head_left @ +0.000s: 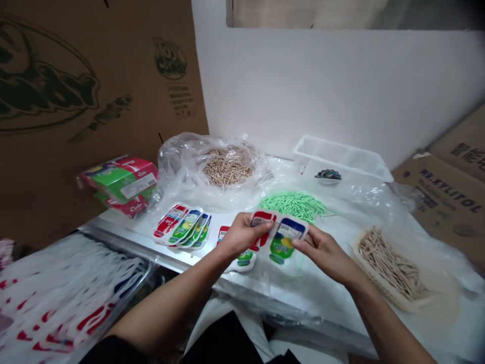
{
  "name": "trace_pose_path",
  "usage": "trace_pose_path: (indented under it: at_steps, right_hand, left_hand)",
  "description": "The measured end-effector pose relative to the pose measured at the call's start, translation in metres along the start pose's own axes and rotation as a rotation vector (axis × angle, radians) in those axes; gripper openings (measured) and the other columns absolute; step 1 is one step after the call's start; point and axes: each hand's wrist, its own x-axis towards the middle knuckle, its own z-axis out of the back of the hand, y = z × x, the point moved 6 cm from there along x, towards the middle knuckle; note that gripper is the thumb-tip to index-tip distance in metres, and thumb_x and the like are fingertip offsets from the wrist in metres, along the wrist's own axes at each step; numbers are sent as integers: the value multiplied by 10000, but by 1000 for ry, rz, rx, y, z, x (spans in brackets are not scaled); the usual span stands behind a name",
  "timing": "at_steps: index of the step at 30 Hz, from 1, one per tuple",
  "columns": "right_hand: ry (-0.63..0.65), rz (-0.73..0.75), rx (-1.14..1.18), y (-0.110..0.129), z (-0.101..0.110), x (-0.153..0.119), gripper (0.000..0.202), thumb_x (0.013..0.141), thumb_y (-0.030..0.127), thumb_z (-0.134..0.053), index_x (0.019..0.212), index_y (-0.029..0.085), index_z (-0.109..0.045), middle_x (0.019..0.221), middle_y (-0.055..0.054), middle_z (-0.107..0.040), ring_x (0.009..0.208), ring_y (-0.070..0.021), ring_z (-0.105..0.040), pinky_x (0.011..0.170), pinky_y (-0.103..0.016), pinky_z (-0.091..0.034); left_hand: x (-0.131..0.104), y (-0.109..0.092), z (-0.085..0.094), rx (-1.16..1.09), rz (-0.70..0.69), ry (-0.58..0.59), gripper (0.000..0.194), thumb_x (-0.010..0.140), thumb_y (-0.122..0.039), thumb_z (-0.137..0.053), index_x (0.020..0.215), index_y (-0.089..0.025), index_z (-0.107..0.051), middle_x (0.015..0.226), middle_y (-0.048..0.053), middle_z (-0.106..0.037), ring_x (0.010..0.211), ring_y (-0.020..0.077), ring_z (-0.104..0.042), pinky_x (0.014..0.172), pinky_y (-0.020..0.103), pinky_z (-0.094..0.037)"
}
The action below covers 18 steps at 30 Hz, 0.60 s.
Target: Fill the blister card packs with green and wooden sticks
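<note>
Above the table's front part, my left hand (244, 235) pinches the left side of a bottle-shaped candy pack (282, 245) with a red part and a green-and-blue part. My right hand (326, 250) grips the same pack at its right edge. Beneath my left hand and wrist, another red and green pack (245, 259) lies on the table, partly hidden. A fanned stack of similar packs (185, 226) rests to the left. Behind the held pack is a pile of green sticks (293, 203).
Brown sticks lie in a clear bag (227, 171) at the back and in a basket (392, 265) on the right. A white bin (341, 156) stands behind. Red-green boxes (123, 182) and a tray of packs (68, 298) are left. Cartons (439, 197) stand right.
</note>
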Motion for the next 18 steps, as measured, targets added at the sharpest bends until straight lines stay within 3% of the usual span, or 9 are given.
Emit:
trace_pose_path:
  at_steps: [5, 9, 11, 13, 16, 18]
  right_hand:
    - [279, -2, -495, -45, -33, -22, 140, 711, 152, -514, 786, 206, -620, 652, 25, -583, 615, -132, -496, 576, -224, -319]
    - [318, 62, -532, -57, -39, -25, 85, 660, 128, -545, 661, 199, -591, 667, 13, -613, 612, -136, -512, 571, -224, -306]
    - [238, 49, -515, -56, -27, -15, 69, 717, 213, -552, 651, 196, -566, 648, 14, -601, 604, -138, -517, 557, -221, -311]
    - [112, 6, -526, -55, -7, 0, 185, 810, 316, -472, 699, 193, -554, 656, 4, -588, 629, -152, -532, 569, -228, -333]
    - [-76, -58, -544, -57, 33, 21, 315, 879, 417, -337, 905, 181, -545, 722, -21, -598, 702, -188, -566, 622, -256, -375]
    - [-157, -90, -555, -65, 64, 20, 345, 888, 431, -292, 971, 184, -518, 783, -38, -613, 755, -206, -581, 666, -276, -394]
  left_hand:
    - [13, -8, 9, -101, -83, -177, 327, 615, -390, -735, 744, -101, -654, 544, 13, -614, 435, 111, -545, 407, 199, -412]
    - [18, -10, 8, -85, -109, -232, 274, 639, -372, -712, 697, -121, -618, 485, -23, -578, 385, 91, -513, 396, 190, -408]
    - [21, -6, 5, -115, -126, -241, 255, 655, -361, -695, 721, -130, -608, 530, -19, -602, 428, 97, -542, 432, 198, -439]
    - [24, 0, 2, -149, -136, -254, 231, 662, -334, -686, 741, -138, -594, 579, -13, -622, 474, 102, -566, 462, 199, -456]
    - [25, 11, -2, -158, -85, -267, 212, 660, -313, -679, 741, -145, -579, 567, -21, -615, 469, 109, -570, 458, 200, -453]
    - [24, 18, -5, -166, -16, -203, 252, 636, -331, -702, 753, -136, -594, 593, 3, -640, 491, 137, -598, 483, 229, -478]
